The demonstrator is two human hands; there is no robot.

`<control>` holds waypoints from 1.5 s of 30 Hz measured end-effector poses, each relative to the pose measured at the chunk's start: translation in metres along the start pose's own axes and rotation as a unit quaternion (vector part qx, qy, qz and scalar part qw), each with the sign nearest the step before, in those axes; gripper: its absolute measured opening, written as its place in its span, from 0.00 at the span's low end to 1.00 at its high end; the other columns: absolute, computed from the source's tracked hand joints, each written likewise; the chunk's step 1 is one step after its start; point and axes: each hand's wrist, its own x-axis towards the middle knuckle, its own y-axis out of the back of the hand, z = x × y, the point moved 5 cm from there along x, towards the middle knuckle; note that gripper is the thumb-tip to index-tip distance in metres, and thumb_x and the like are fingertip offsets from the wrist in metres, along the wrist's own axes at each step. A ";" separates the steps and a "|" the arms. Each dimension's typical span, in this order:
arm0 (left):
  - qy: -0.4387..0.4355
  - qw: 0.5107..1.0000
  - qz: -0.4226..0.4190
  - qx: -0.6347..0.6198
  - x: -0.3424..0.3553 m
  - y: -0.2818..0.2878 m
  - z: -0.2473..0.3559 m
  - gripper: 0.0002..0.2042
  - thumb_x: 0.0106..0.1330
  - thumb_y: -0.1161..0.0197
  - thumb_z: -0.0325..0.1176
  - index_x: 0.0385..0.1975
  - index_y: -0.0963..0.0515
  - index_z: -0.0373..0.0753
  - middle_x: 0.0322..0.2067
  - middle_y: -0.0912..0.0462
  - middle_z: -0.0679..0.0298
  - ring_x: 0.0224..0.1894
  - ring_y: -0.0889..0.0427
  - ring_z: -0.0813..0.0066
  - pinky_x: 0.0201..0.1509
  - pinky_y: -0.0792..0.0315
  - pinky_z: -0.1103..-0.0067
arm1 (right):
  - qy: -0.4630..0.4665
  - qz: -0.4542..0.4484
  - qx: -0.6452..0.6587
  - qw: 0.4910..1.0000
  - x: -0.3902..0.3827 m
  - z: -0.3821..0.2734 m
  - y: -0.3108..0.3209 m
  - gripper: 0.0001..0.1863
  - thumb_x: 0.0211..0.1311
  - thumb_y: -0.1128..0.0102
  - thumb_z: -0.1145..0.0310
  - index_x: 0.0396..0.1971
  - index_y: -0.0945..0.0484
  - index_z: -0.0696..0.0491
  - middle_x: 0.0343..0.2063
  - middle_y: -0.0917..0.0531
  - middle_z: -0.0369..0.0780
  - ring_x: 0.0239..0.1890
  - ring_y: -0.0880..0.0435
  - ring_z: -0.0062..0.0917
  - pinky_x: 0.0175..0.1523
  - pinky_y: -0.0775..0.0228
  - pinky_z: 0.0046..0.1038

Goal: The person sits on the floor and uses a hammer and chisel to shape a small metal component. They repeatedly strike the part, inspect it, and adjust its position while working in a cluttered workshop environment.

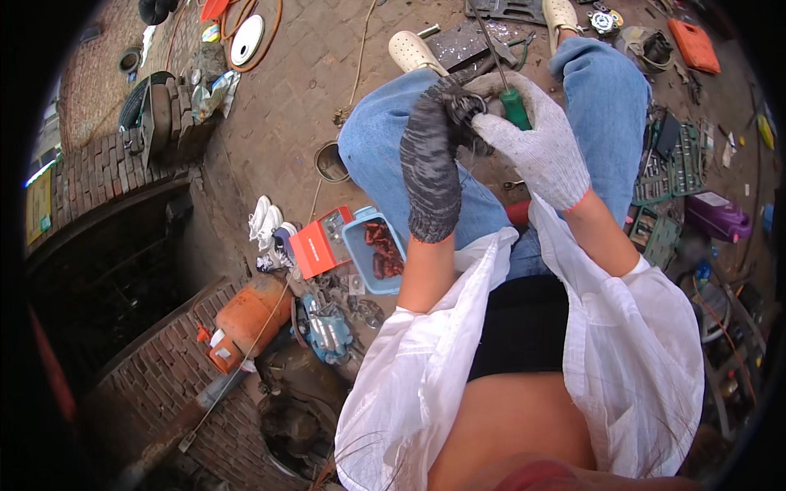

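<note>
And I've got grey-gloved left hand (434, 131) clutching a dark part (467, 106), upper centre, white-gloved right hand (544, 139) gripping a green-handled screwdriver (514, 109), blue tub (381, 286) left of centre

The green-handled screwdriver (513, 109) juts forward between the legs (602, 90). Left of them, brick floor (274, 131) gives passage past a tin (335, 179); nearer, a blue basin (355, 245) blocks it; green tool cases (688, 176) bar the right.
</note>
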 end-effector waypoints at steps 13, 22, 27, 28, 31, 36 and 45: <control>-0.271 0.865 -0.029 0.421 -0.016 -0.024 0.034 0.26 0.44 0.34 0.23 0.46 0.31 0.33 0.38 0.26 0.61 0.38 0.26 0.74 0.44 0.31 0.80 | -0.049 -0.068 0.215 0.973 -0.009 -0.005 0.013 0.18 0.51 0.48 0.72 0.45 0.29 0.59 0.38 0.23 0.38 0.40 0.26 0.18 0.48 0.36 0.19; -0.264 0.873 -0.002 0.410 -0.017 -0.026 0.037 0.23 0.39 0.30 0.31 0.40 0.25 0.39 0.40 0.24 0.61 0.45 0.28 0.67 0.49 0.34 0.75 | -0.069 -0.070 0.152 0.983 -0.007 0.003 0.015 0.16 0.53 0.46 0.68 0.40 0.27 0.60 0.34 0.22 0.38 0.38 0.25 0.18 0.46 0.35 0.18; -0.235 0.896 -0.057 0.372 -0.014 -0.024 0.032 0.23 0.41 0.32 0.24 0.41 0.27 0.35 0.38 0.24 0.62 0.39 0.27 0.73 0.45 0.32 0.79 | -0.064 -0.046 0.129 0.989 -0.005 0.007 0.020 0.14 0.52 0.46 0.69 0.38 0.26 0.60 0.33 0.21 0.39 0.37 0.25 0.18 0.45 0.35 0.19; -0.228 0.900 -0.073 0.365 -0.014 -0.023 0.030 0.23 0.42 0.33 0.21 0.42 0.28 0.33 0.37 0.25 0.63 0.37 0.27 0.76 0.43 0.32 0.81 | -0.062 -0.053 0.145 0.986 -0.005 0.008 0.019 0.14 0.52 0.46 0.69 0.38 0.26 0.59 0.33 0.21 0.39 0.37 0.25 0.18 0.45 0.35 0.19; -0.194 0.921 -0.045 0.336 -0.014 -0.021 0.027 0.22 0.40 0.30 0.30 0.39 0.25 0.38 0.39 0.23 0.61 0.43 0.26 0.66 0.49 0.34 0.75 | -0.058 -0.060 0.174 0.981 -0.005 0.011 0.016 0.14 0.52 0.46 0.68 0.38 0.26 0.59 0.33 0.21 0.39 0.37 0.25 0.18 0.45 0.35 0.20; -0.250 0.895 -0.055 0.364 -0.016 -0.021 0.032 0.21 0.41 0.32 0.23 0.39 0.26 0.34 0.37 0.24 0.62 0.36 0.26 0.74 0.41 0.31 0.80 | -0.059 -0.077 0.172 0.980 -0.005 0.009 0.013 0.14 0.52 0.45 0.67 0.37 0.25 0.59 0.32 0.21 0.38 0.35 0.25 0.17 0.44 0.34 0.19; -0.259 0.882 -0.029 0.394 -0.013 -0.020 0.033 0.22 0.40 0.33 0.19 0.40 0.27 0.34 0.37 0.24 0.61 0.39 0.26 0.73 0.44 0.31 0.79 | -0.096 -0.020 0.050 0.994 -0.002 0.016 0.016 0.18 0.51 0.43 0.62 0.38 0.26 0.61 0.27 0.22 0.38 0.31 0.26 0.16 0.37 0.34 0.18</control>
